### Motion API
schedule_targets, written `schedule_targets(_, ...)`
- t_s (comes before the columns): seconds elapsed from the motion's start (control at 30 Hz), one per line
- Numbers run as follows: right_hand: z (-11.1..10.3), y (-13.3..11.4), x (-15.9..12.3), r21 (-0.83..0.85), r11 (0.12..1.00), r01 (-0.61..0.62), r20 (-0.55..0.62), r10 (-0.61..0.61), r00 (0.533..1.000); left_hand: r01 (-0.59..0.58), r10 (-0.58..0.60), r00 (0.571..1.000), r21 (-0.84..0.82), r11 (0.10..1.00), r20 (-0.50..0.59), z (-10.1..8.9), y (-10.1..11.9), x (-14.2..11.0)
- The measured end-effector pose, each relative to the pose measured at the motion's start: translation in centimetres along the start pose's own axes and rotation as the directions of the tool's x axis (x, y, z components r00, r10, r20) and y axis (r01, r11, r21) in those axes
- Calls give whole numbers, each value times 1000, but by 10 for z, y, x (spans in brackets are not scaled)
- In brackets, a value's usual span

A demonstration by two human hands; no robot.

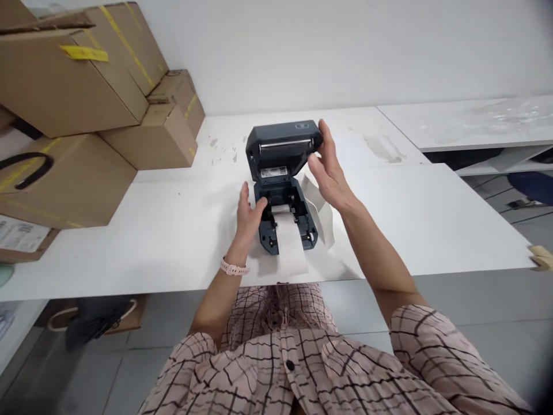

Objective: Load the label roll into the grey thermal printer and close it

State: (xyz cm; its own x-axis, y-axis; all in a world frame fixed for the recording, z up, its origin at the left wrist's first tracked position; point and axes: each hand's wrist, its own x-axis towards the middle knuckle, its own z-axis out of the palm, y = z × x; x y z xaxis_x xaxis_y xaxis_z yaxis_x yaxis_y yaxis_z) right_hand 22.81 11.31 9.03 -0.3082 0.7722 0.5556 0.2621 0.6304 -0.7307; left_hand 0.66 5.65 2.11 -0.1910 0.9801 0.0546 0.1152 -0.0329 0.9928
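Observation:
A dark grey label printer [265,233] stands on the white table with its lid [280,134] raised. A strip of white label paper [290,245] runs from the roll bay out over the printer's front edge. At the printer's left side is my left hand [248,219], its thumb on the rim of the base and its fingers stretched out and apart from the thumb. My right hand [330,176] grips the right end of the lid, fingers behind it and thumb in front. Loose white paper [324,222] lies along the printer's right side, partly hidden.
Cardboard boxes [69,80] with yellow tape are stacked at the left. The white table [173,242] has its front edge close to my body. Clear plastic film [514,118] lies on the right rear surface. A dark bag [97,323] sits below at left.

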Motion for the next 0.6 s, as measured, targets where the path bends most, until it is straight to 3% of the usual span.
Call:
schedule_targets(0.07,-5,11,26,-35,999,21,23,-20,1000,81,-83,995,44,996,50,6,-13,2)
schedule_targets(0.2,-4,31,58,-121,991,62,37,-58,998,63,-71,996,116,991,60,10,-21,2)
schedule_targets(0.37,11,23,50,-337,935,110,-136,-164,977,28,-40,996,150,988,80,6,-18,6)
schedule_targets(0.43,21,16,36,-419,896,144,-2,-159,987,14,-25,997,147,989,73,6,-18,6)
schedule_targets(0.5,31,12,23,-513,833,209,286,-64,956,6,-15,998,145,989,55,8,-20,6)
schedule_targets(0.6,48,12,11,-636,686,353,604,159,781,-14,9,999,115,993,43,9,-23,8)
